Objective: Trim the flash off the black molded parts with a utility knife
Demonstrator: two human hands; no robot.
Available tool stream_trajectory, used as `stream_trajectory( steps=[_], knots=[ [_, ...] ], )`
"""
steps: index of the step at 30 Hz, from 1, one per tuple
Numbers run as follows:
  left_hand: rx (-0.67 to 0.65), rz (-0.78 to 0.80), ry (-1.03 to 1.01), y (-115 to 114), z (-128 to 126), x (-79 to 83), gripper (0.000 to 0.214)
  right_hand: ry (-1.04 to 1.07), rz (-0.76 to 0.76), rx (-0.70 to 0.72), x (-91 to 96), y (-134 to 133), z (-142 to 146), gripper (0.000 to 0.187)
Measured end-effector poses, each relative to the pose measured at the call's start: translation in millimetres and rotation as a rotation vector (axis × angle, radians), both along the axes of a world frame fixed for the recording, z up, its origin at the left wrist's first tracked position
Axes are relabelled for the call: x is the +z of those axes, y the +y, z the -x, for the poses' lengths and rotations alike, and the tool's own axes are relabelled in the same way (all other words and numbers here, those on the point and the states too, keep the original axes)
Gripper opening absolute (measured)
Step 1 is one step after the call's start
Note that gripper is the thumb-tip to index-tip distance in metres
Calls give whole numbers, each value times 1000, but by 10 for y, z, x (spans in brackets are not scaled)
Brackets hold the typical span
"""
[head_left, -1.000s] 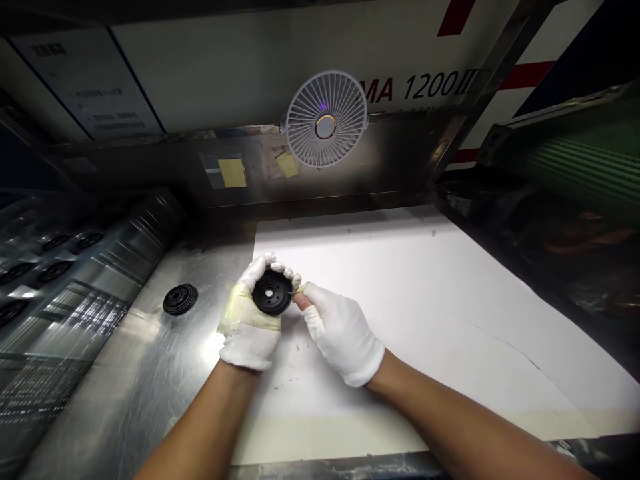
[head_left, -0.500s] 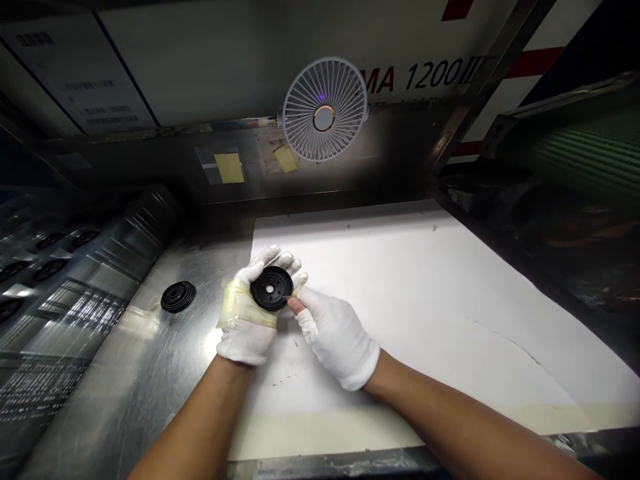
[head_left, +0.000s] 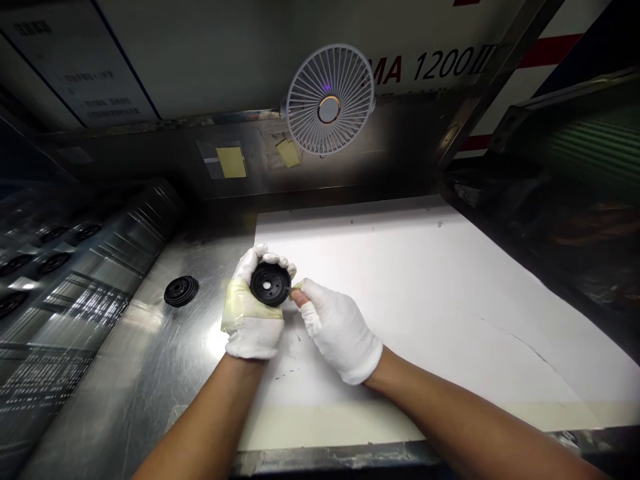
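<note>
At the centre of the frame we see the left hand (head_left: 253, 320) in a white knit glove with a band of yellowish tape across the palm; its fingers (head_left: 260, 257) curl close about the rim of a black disc (head_left: 271, 283), holding it up just above the desk (head_left: 150, 373); the disc is round, matt and ribbed in rings, with a small hole at its hub; the right hand (head_left: 340, 330), gloved alike, has thumb and forefinger drawn narrow against the disc's right edge, touching it; whether they grip the rim or something small we cannot tell; the desk is scratched, shiny steel, half covered by a smooth white sheet (head_left: 425, 293) with a faint crease; a second black disc (head_left: 181, 291) lies flat on bare steel at centre left, well apart; at the left edge dark round parts in a tray (head_left: 50, 267) are dim; a white round fan (head_left: 330, 100) hangs at upper centre; lettering beside it is partly cut off.
</note>
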State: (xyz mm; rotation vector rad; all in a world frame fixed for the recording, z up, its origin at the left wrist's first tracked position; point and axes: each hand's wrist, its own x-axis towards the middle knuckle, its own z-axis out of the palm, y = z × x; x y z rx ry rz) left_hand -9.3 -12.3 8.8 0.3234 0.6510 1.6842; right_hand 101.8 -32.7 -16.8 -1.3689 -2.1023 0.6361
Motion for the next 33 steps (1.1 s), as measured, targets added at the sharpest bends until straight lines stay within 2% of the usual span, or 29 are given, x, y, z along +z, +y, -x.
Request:
stream_trajectory(
  steps=[8,10,12,15,19,22,27,29,31,33],
  knots=[
    [69,-4,23,0,-10,-30,8,-33,-21,29,15,-61,76,22],
    [17,4,57,-9,13,-39,18,-38,-8,33,15,-48,56,24],
    [-102,38,87,-23,42,-39,28,-20,5,30,17,-20,15,25],
    [-187,38,87,-36,69,-35,30,24,-1,-1,23,18,-46,24],
    [-109,-18,47,-15,49,-31,13,-23,-17,-19,16,15,-44,23],
    [-53,-2,34,18,21,-34,4,-77,-54,-1,8,-18,12,22],
    [6,-38,14,23,26,-46,9,-68,-68,44,10,-61,68,22],
    [-72,-39,44,0,62,-30,20,-56,-60,73,15,-61,53,21],
    [-197,23,88,-26,105,-4,32,-55,-48,69,22,-47,22,20],
    [-264,71,119,-42,135,14,38,-43,-28,46,29,-25,-13,21]
  ],
)
